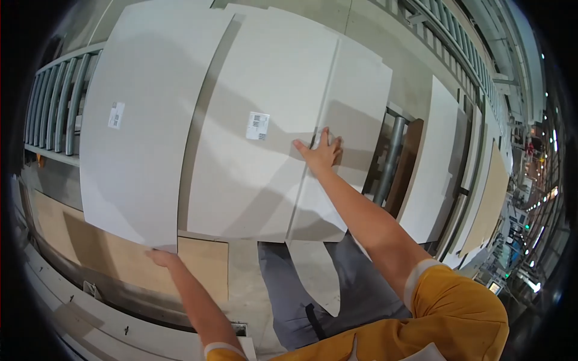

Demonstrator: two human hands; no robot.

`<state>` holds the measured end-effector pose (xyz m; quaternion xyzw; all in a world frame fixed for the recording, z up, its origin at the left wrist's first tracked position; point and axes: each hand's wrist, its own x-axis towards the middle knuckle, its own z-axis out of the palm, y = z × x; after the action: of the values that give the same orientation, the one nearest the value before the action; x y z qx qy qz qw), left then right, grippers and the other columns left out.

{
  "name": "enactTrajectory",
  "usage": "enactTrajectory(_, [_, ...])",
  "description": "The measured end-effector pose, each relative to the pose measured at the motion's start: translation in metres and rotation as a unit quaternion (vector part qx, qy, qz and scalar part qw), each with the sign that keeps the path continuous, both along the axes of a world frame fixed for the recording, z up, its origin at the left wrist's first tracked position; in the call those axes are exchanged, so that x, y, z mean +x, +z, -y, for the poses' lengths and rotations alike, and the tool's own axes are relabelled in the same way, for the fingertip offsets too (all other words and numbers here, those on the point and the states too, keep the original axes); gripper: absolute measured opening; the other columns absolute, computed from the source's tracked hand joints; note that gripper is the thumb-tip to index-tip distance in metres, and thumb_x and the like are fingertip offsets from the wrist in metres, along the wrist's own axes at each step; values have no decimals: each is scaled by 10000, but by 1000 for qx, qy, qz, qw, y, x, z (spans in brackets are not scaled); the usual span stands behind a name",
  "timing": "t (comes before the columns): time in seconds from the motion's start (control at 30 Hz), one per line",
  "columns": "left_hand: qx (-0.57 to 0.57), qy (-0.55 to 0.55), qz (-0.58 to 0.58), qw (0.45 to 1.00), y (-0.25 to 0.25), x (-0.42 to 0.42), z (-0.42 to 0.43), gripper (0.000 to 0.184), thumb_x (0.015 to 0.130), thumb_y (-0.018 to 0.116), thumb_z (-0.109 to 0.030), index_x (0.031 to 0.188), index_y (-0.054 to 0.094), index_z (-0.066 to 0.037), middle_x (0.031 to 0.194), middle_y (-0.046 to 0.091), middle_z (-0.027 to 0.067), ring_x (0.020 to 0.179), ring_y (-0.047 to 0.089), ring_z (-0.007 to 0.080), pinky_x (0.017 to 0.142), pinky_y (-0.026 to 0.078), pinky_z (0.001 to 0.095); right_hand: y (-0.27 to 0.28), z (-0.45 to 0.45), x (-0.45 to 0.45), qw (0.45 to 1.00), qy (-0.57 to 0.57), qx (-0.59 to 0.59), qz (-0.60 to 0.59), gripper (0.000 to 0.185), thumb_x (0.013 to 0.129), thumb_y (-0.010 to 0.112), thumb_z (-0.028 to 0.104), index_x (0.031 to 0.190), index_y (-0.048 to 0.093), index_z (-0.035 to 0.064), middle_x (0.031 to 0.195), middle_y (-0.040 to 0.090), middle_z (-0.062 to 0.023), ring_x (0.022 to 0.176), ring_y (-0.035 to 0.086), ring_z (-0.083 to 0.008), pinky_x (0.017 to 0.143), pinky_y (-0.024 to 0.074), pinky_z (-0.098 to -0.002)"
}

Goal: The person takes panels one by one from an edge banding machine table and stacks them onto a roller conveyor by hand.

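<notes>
A large white panel (141, 72) with a small label (117, 115) lies at the left. My left hand (161, 257) grips its near edge at the corner, the fingers partly hidden beneath. To the right, another white panel (253, 186) bears a printed label (258, 126), and a narrower white panel (355, 90) adjoins it along a seam. My right hand (322, 155) rests by that seam with fingers spread, holding nothing that I can see.
Roller conveyors (60, 108) stand at the left, and rollers (391, 156) show beside a brown board edge (406, 162). More white panels (427, 168) lie at the right. A tan board (205, 265) lies below the left panel. Metal rails run along the lower left.
</notes>
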<state>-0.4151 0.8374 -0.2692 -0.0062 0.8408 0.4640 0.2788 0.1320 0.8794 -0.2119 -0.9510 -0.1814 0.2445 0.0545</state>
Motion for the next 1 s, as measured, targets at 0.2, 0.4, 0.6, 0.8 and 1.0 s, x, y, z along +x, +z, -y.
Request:
enactTrajectory(0.2, [-6, -170, 74, 983, -2, 213, 90, 512, 870, 667, -410, 1085, 597, 50, 989, 651, 178, 810, 625, 271, 633, 502, 371, 4, -2, -3, 1000, 12, -9, -11, 1113, 634, 761, 661, 1517, 195, 288, 1568, 28, -204, 1400, 71, -530, 1119, 206, -591])
enactTrajectory(0.4, [-126, -181, -72, 973, 24, 259, 82, 683, 796, 746, -464, 1007, 572, 162, 1002, 653, 250, 845, 638, 324, 727, 514, 414, 6, 6, -6, 999, 38, -1, 1, 1066, 654, 756, 639, 1507, 237, 268, 1554, 97, -203, 1391, 142, -498, 1098, 238, -590])
enactTrajectory(0.6, [-212, -154, 81, 962, 29, 344, 177, 426, 821, 752, -380, 828, 689, 41, 761, 683, 119, 676, 606, 174, 633, 493, 334, -35, 94, 73, 988, -46, 17, 145, 1018, 691, 655, 721, 1499, 270, 235, 1481, 251, -252, 1371, 277, -417, 1083, 287, -554])
enactTrajectory(0.8, [-308, -313, 117, 891, 44, 350, 207, 644, 763, 734, -528, 819, 680, 111, 726, 675, 189, 640, 648, 275, 655, 508, 368, -29, 134, 97, 998, -33, 53, 30, 1039, 719, 642, 719, 1521, 213, 217, 1452, 274, -266, 1367, 275, -420, 1093, 305, -494])
enactTrajectory(1.0, [-326, -511, 150, 781, 40, 400, 217, 625, 797, 642, -577, 820, 704, 44, 768, 665, 244, 736, 670, 339, 680, 510, 423, -19, 130, 104, 995, -41, 83, -33, 1066, 714, 705, 655, 1529, 185, 204, 1452, 247, -268, 1362, 283, -409, 1098, 303, -471])
